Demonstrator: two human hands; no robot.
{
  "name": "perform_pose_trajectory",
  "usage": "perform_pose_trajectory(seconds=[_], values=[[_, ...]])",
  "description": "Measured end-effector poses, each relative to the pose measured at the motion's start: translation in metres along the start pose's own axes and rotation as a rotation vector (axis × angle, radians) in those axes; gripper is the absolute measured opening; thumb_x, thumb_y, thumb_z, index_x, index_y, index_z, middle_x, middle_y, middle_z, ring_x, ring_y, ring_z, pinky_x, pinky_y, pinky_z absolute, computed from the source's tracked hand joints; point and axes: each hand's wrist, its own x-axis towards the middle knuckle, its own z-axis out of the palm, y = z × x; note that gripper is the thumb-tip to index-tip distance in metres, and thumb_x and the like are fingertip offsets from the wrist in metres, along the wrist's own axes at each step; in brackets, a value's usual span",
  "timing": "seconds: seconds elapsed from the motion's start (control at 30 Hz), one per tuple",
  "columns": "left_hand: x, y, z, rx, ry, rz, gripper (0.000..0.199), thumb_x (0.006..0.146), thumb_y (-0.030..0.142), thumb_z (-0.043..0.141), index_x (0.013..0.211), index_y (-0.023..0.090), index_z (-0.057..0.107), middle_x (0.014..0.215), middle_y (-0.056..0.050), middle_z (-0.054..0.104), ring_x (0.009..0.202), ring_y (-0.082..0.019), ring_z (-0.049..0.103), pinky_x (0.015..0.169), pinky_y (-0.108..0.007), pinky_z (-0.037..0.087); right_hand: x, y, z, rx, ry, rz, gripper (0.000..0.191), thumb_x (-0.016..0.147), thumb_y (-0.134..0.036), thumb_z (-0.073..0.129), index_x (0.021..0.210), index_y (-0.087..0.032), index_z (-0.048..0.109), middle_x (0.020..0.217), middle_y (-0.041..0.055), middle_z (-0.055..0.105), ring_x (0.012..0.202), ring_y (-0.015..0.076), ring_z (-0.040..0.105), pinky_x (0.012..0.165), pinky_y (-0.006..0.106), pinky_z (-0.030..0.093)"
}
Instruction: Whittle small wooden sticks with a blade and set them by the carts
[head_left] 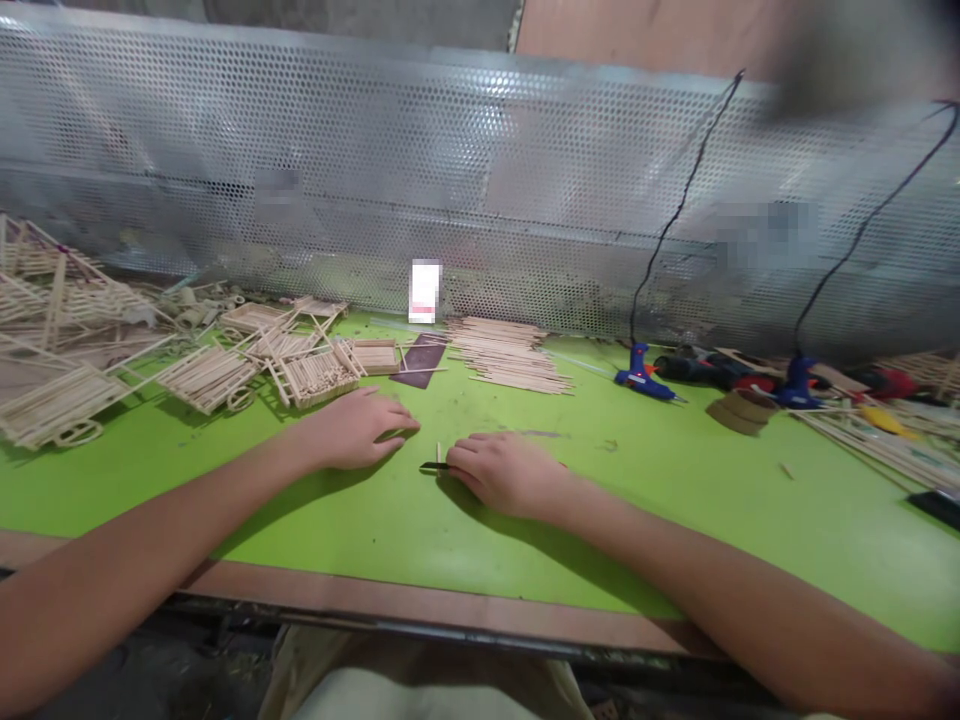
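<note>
My right hand (506, 472) is closed round a thin, dark-bladed knife (431, 466), its handle mostly hidden under my fingers. The blade points left, low over the green tabletop, and crosses a short piece of pale stick (439, 452). I cannot tell whether the blade touches it. To the left, my left hand (369, 428) rests palm down with its fingers stretched to the right, holding nothing. Behind that hand lie a small wooden tray-like piece (375, 356) and a dark flat sheet (422, 362). A pile of thin wooden sticks (510, 355) is beyond my right hand.
Several small stick-built pieces (214, 378) crowd the left side. Blue glue guns (646, 375) with black cords stand at the right, near a roll of brown tape (742, 410) and long sticks (877, 448). A perforated metal screen (360, 180) closes off the back.
</note>
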Motion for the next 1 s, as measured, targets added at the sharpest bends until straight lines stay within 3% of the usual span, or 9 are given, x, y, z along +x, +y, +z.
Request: perform_pose_trajectory(seconds=[0.13, 0.3, 0.5, 0.73, 1.0], values=[[-0.001, 0.002, 0.001, -0.001, 0.002, 0.018, 0.038, 0.106, 0.037, 0.050, 0.139, 0.028, 0.066, 0.141, -0.003, 0.068, 0.127, -0.025, 0.063, 0.120, -0.048, 0.033, 0.001, 0.000, 0.000, -0.011, -0.008, 0.006, 0.022, 0.108, -0.028, 0.048, 0.099, -0.018, 0.066, 0.091, 0.0048, 0.072, 0.074, 0.0170, 0.062, 0.065, 0.031, 0.036], [0.000, 0.016, 0.002, -0.089, 0.027, 0.103, 0.048, 0.109, 0.038, 0.045, 0.154, 0.026, 0.050, 0.137, -0.008, 0.070, 0.117, -0.024, 0.067, 0.103, -0.040, 0.050, 0.001, -0.001, 0.000, -0.021, -0.017, 0.018, 0.026, 0.109, -0.030, 0.046, 0.100, -0.018, 0.067, 0.092, 0.0059, 0.073, 0.075, 0.0184, 0.064, 0.066, 0.031, 0.038], [0.005, 0.023, 0.009, -0.223, -0.012, 0.201, 0.051, 0.100, 0.008, 0.041, 0.141, 0.026, 0.064, 0.144, -0.004, 0.065, 0.132, -0.022, 0.059, 0.116, -0.040, 0.044, 0.000, 0.001, 0.001, -0.047, 0.024, 0.007, 0.022, 0.108, -0.027, 0.048, 0.109, -0.018, 0.068, 0.095, 0.0061, 0.074, 0.077, 0.0176, 0.064, 0.067, 0.031, 0.039], [0.006, 0.020, 0.013, -0.229, -0.014, 0.194, 0.052, 0.097, 0.005, 0.043, 0.140, 0.025, 0.066, 0.145, -0.004, 0.065, 0.132, -0.022, 0.060, 0.118, -0.041, 0.043, -0.001, 0.004, -0.001, -0.069, 0.104, -0.037, 0.023, 0.107, -0.023, 0.047, 0.097, -0.017, 0.066, 0.084, 0.0040, 0.070, 0.072, 0.0161, 0.057, 0.066, 0.031, 0.035], [0.006, 0.022, 0.009, -0.194, -0.014, 0.180, 0.051, 0.097, 0.007, 0.045, 0.139, 0.028, 0.067, 0.146, -0.005, 0.064, 0.131, -0.023, 0.062, 0.116, -0.043, 0.044, -0.002, 0.004, 0.006, -0.104, 0.056, -0.107, 0.021, 0.106, -0.023, 0.048, 0.097, -0.018, 0.066, 0.082, 0.0042, 0.070, 0.071, 0.0168, 0.056, 0.065, 0.030, 0.035]])
